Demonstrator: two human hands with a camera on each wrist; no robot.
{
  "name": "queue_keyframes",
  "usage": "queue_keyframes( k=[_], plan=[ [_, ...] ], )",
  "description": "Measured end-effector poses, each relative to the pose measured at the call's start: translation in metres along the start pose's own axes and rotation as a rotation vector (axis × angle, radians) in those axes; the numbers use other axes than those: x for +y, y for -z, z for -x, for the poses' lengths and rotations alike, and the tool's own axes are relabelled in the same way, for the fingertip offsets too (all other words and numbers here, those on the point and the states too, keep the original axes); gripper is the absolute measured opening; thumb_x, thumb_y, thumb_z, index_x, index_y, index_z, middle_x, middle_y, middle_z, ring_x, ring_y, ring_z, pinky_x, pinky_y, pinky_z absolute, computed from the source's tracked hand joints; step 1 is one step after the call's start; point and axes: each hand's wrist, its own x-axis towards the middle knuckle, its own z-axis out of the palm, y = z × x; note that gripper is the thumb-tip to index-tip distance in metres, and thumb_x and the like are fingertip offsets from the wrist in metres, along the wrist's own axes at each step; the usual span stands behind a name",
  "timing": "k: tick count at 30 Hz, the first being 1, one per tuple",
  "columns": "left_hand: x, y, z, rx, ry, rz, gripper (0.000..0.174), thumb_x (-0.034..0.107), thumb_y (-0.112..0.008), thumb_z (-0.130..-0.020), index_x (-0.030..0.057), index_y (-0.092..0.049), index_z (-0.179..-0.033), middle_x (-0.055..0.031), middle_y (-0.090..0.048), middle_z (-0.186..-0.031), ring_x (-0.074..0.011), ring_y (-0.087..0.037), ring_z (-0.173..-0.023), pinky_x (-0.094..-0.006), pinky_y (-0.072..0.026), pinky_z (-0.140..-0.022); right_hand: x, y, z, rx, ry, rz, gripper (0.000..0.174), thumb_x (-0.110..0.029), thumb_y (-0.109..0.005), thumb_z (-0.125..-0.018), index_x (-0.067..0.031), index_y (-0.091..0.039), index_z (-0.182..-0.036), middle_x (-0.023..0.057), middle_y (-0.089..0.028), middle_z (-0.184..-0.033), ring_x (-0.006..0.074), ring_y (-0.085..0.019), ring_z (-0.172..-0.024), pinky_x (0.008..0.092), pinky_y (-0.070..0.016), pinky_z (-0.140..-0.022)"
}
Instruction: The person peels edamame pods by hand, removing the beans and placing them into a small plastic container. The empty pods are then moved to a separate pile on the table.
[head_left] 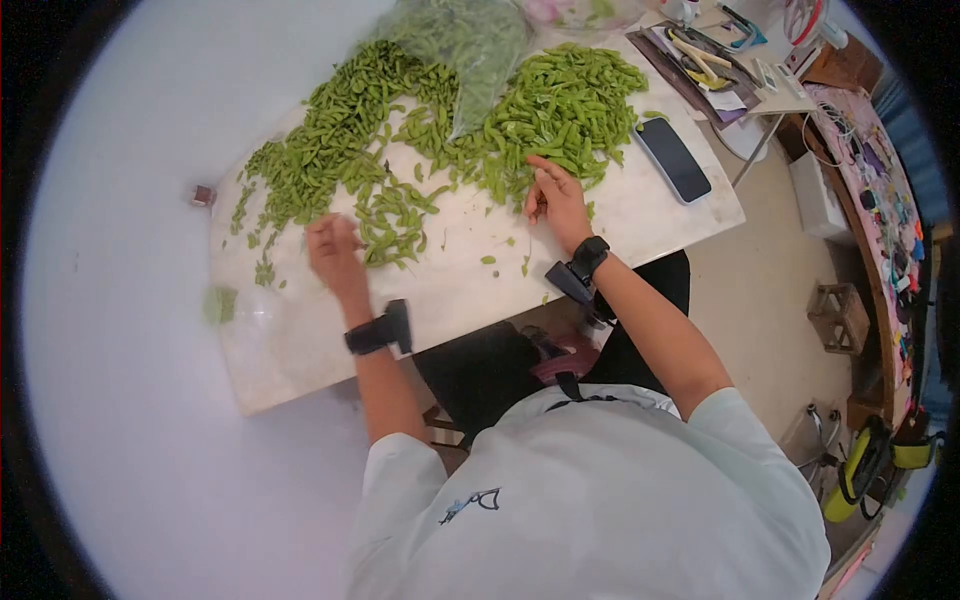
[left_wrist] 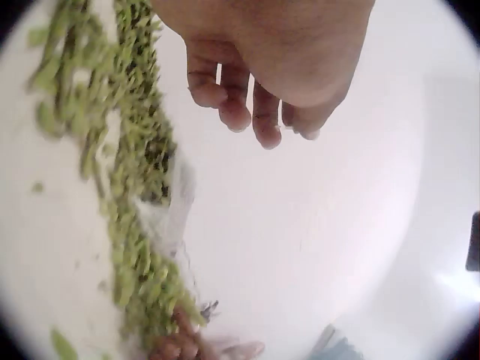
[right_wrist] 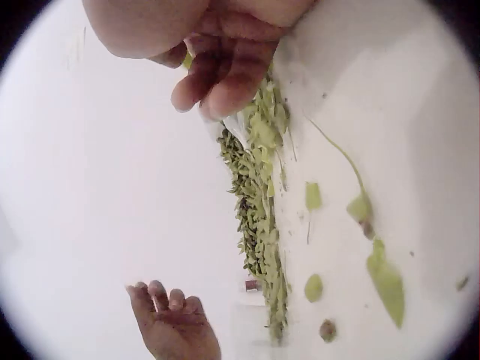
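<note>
Green soybean pods [head_left: 330, 150] lie in a long heap across the white table, with a brighter heap of pods [head_left: 565, 100] on the right. My left hand [head_left: 335, 250], blurred, hovers beside the heap's lower left edge. In the left wrist view its fingers [left_wrist: 268, 131] hang loosely bent with nothing between them. At the near edge of the bright heap is my right hand [head_left: 560, 205], its index finger reaching toward the pods and the others curled. A green sliver [right_wrist: 187, 61] shows between its fingers in the right wrist view; I cannot tell whether it is held.
A clear plastic bag [head_left: 470, 50] of pods lies over the back of the heaps. To the right are a phone [head_left: 675, 160] and a tray of tools [head_left: 700, 60]. Loose leaf bits [head_left: 488, 260] dot the table near its front edge [head_left: 480, 320].
</note>
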Motion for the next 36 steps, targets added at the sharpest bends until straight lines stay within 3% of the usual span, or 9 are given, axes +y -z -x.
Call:
queue_keyframes(
  k=[4, 7, 8, 11, 14, 20, 26, 32, 36],
  plan=[
    [-0.006, 0.084, -0.029, -0.053, 0.012, -0.686, 0.023, 0.015, -0.070, -0.093, 0.0033, -0.060, -0.109, -0.0057, -0.064, -0.098, -0.0145, -0.060, -0.081, -0.0276, -0.0496, -0.065, 0.001, -0.002, 0.000, -0.012, 0.016, 0.004, 0.026, -0.019, -0.049, -0.105, -0.0026, -0.054, -0.125, 0.0018, -0.056, -0.063, 0.0105, -0.053, -0.051, 0.0267, -0.0442, -0.050],
    [0.003, 0.103, -0.024, 0.003, 0.003, -0.886, 0.028, 0.015, -0.075, -0.090, 0.0040, -0.061, -0.112, -0.0072, -0.063, -0.101, -0.0162, -0.059, -0.084, -0.0286, -0.0494, -0.072, 0.003, 0.001, -0.001, -0.042, 0.009, 0.071, 0.024, -0.019, -0.049, -0.105, -0.0013, -0.056, -0.120, 0.0014, -0.054, -0.063, 0.0095, -0.051, -0.053, 0.0253, -0.0422, -0.048],
    [-0.008, 0.108, -0.025, 0.086, -0.011, -0.769, 0.034, 0.018, -0.078, -0.087, 0.0042, -0.061, -0.114, -0.0076, -0.062, -0.105, -0.0159, -0.058, -0.087, -0.0285, -0.0482, -0.076, 0.005, 0.001, -0.002, -0.054, 0.002, 0.103, 0.024, -0.019, -0.049, -0.105, -0.0006, -0.057, -0.119, 0.0015, -0.054, -0.063, 0.0092, -0.051, -0.053, 0.0248, -0.0415, -0.048],
    [-0.012, 0.106, -0.034, 0.087, 0.004, -0.794, 0.032, 0.024, -0.077, -0.088, 0.0034, -0.064, -0.109, -0.0062, -0.064, -0.099, -0.0145, -0.057, -0.083, -0.0271, -0.0475, -0.072, 0.004, -0.002, 0.004, -0.049, -0.016, 0.043, 0.021, -0.017, -0.050, -0.103, -0.0011, -0.058, -0.113, 0.0004, -0.052, -0.062, 0.0085, -0.049, -0.051, 0.0236, -0.0397, -0.047],
    [-0.005, 0.068, -0.053, 0.019, 0.098, -0.677, 0.028, 0.022, -0.073, -0.091, -0.0009, -0.067, -0.106, -0.0057, -0.063, -0.091, -0.0144, -0.055, -0.075, -0.0285, -0.0461, -0.069, 0.005, -0.001, 0.003, -0.075, 0.018, 0.114, 0.018, -0.016, -0.050, -0.102, -0.0015, -0.059, -0.110, 0.0001, -0.052, -0.062, 0.0077, -0.047, -0.050, 0.0235, -0.0384, -0.046],
    [0.005, -0.026, -0.090, -0.326, 0.196, -0.451, 0.029, 0.024, -0.070, -0.092, 0.0004, -0.069, -0.109, -0.0057, -0.066, -0.091, -0.0146, -0.061, -0.081, -0.0288, -0.0475, -0.074, 0.005, -0.004, 0.004, -0.075, 0.011, 0.182, 0.015, -0.017, -0.055, -0.101, -0.0050, -0.063, -0.102, -0.0048, -0.049, -0.066, 0.0044, -0.044, -0.055, 0.0244, -0.0380, -0.050],
    [-0.024, -0.085, -0.112, -0.714, 0.120, -0.725, 0.036, 0.024, -0.070, -0.090, 0.0045, -0.066, -0.120, -0.0102, -0.070, -0.104, -0.0228, -0.066, -0.096, -0.0362, -0.0510, -0.083, 0.012, 0.000, 0.001, -0.070, 0.005, 0.213, 0.016, -0.019, -0.056, -0.100, -0.0046, -0.063, -0.103, -0.0040, -0.053, -0.070, 0.0047, -0.048, -0.057, 0.0241, -0.0424, -0.052],
    [-0.066, -0.136, -0.127, -0.797, -0.100, -0.875, 0.034, 0.023, -0.068, -0.089, 0.0092, -0.064, -0.121, -0.0124, -0.071, -0.111, -0.0318, -0.067, -0.104, -0.0430, -0.0526, -0.087, 0.014, -0.003, -0.001, -0.059, 0.007, 0.231, 0.016, -0.020, -0.057, -0.099, -0.0051, -0.063, -0.101, -0.0034, -0.054, -0.068, 0.0051, -0.049, -0.056, 0.0247, -0.0430, -0.052],
    [-0.064, -0.179, -0.124, -0.718, -0.016, -1.122, 0.036, 0.025, -0.069, -0.088, 0.0114, -0.064, -0.121, -0.0116, -0.072, -0.109, -0.0317, -0.067, -0.103, -0.0455, -0.0542, -0.084, 0.014, -0.004, -0.002, -0.067, 0.044, 0.341, 0.014, -0.016, -0.053, -0.103, -0.0046, -0.060, -0.103, -0.0043, -0.050, -0.064, 0.0040, -0.046, -0.054, 0.0225, -0.0400, -0.051]
  ],
)
